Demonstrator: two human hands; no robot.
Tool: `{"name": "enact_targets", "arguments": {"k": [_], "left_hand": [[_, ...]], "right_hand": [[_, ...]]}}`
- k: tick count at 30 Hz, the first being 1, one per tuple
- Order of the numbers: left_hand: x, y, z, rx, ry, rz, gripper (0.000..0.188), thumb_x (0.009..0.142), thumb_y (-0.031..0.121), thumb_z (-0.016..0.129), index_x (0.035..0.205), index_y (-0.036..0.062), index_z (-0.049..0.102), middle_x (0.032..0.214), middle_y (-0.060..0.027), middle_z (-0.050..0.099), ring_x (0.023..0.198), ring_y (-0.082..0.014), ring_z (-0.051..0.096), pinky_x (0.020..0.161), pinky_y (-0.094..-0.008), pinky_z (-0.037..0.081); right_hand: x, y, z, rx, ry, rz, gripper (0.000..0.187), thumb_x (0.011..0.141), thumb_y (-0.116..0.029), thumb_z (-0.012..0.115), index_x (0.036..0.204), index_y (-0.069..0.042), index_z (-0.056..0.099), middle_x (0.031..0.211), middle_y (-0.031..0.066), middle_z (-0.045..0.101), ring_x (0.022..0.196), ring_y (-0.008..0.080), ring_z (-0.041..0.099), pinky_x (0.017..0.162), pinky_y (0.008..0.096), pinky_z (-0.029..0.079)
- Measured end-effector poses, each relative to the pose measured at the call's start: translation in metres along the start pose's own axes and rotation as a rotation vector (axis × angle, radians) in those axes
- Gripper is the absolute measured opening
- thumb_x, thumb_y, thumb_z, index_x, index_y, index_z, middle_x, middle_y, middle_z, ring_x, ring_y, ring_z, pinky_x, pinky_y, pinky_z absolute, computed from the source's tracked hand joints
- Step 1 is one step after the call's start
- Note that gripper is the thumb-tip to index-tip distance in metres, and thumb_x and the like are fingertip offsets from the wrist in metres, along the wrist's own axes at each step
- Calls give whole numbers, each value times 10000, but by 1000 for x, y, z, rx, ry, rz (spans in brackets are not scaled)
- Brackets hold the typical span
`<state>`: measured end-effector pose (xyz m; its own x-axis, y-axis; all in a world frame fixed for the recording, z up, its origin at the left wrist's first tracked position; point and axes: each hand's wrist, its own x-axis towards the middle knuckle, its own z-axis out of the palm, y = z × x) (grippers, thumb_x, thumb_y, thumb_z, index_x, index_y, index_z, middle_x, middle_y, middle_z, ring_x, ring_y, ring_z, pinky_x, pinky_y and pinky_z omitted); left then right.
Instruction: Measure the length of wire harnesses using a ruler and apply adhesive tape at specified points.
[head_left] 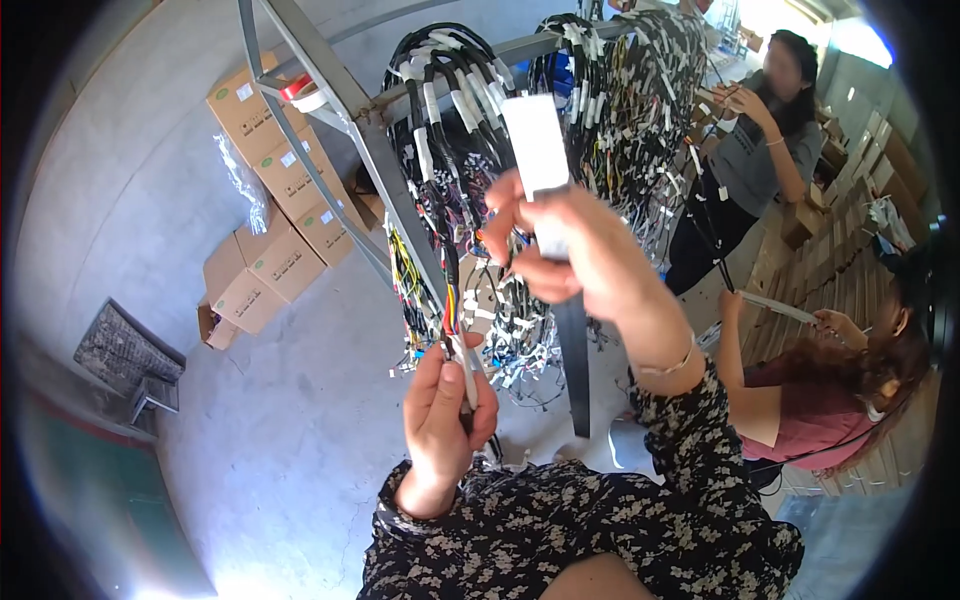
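Note:
My left hand (445,410) pinches the lower end of a cable harness (452,300), whose red, yellow and dark wires come out of a black sleeve above the fingers. A thin whitish length lies along those fingers; its kind is unclear. Raised in front of the rack, my right hand (585,245) has its fingers curled around a white, flat, label-like strip (537,140). The strip's upper part stands up past the fingers, and another white part shows at the palm. Below this hand a dark flat bar (574,370) slants down; I cannot tell whether it touches the hand.
A metal rack (400,190) carries many hanging cable harnesses (640,110). Cardboard boxes (290,180) are stacked left, near a dark panel (125,345). One person (745,170) stands at the rack's far right; another person (820,415) sits nearer, holding a pale strip.

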<state>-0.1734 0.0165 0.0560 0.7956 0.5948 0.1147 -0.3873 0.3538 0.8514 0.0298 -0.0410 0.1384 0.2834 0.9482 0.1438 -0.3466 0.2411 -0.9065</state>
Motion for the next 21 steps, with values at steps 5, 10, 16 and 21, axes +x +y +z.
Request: {"name": "enact_targets", "arguments": {"k": [5,10,16,21], "left_hand": [[-20,47,3,151,-18,199,405,1044,321,455,1245,-30,451,515,11,394,391,-62,296,377,-228,206],[-40,74,26,178,-71,275,479,1022,381,499,1241,-42,445,509,-2,415,391,-69,337,383,-240,221],[-45,46,10,132,-149,118,377,1058,265,421,1271,-45,417,619,-79,555,463,-122,465,467,-241,367],[-37,4,-22,246,178,212,327,1037,206,454,1267,-26,462,943,-107,585,544,-89,475,455,-209,352]], "right_hand": [[29,-21,22,-326,69,54,475,1033,-340,420,1332,16,517,1229,196,651,439,29,277,395,199,232],[37,-7,11,-176,73,13,561,1039,-415,411,1331,57,490,1317,191,598,453,42,253,407,206,228],[34,2,4,-182,164,52,574,1030,-517,369,1290,-7,412,1119,183,656,450,39,249,399,202,215],[33,11,17,-89,49,133,442,1006,-536,392,973,-101,462,772,101,587,416,45,260,396,231,208]]}}
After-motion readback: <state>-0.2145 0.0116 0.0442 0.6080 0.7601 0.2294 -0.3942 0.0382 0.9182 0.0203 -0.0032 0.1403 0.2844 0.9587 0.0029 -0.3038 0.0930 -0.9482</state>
